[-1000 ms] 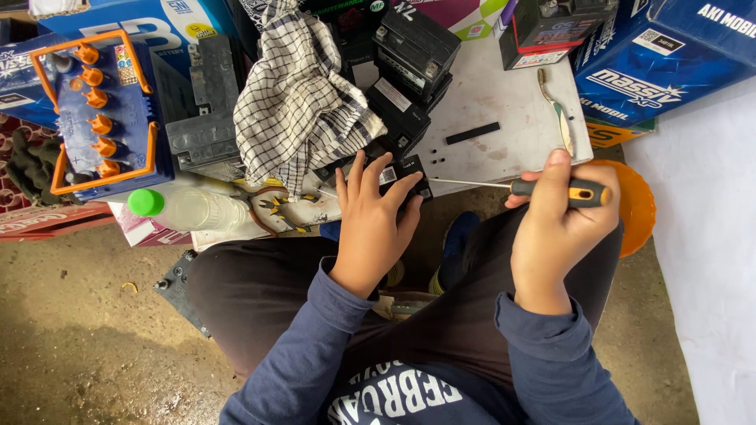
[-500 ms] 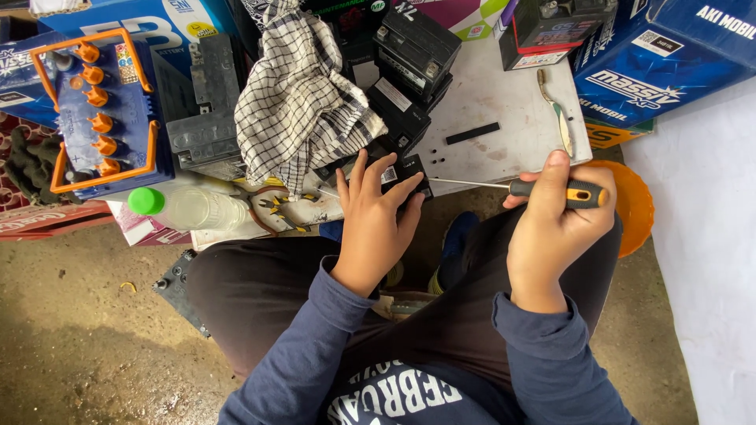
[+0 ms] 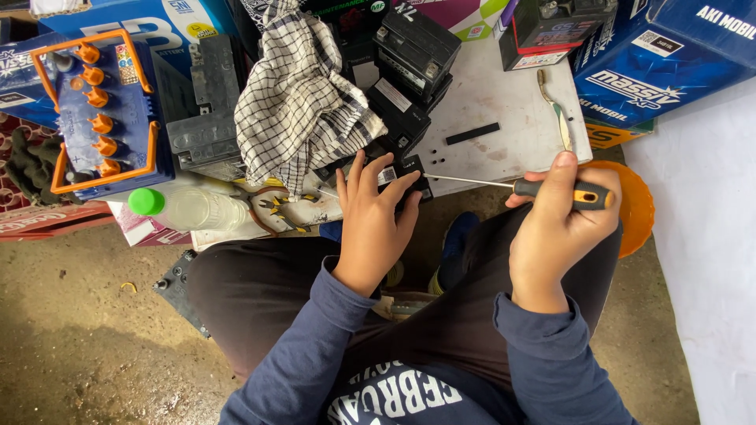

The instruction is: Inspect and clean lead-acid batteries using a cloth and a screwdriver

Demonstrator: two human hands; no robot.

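Hands low on white surface (image 3: 504, 102), seen from above. Left hand (image 3: 376, 228) flat on small black battery (image 3: 405, 175) at near edge of surface, fingers (image 3: 370, 175) spread apart, pressing down on it. Right hand (image 3: 555, 228) at 3 o'clock of left, fingers clamped round black-and-orange handle of screwdriver (image 3: 551, 189); thin shaft pointing toward 9 o'clock, tip at battery's right side. Stacked black batteries (image 3: 413, 71) at 12 o'clock of left hand. Checked cloth (image 3: 299, 102) draped at 11 o'clock. Clear bottle (image 3: 185, 208) with green cap lying at 9 o'clock, pliers (image 3: 276, 208) just beside it. Blue battery (image 3: 106, 118) with orange caps at 10 o'clock. Black strip (image 3: 472, 133) on surface at 1 o'clock. Orange dish (image 3: 634, 208) behind right hand, at 3 o'clock.
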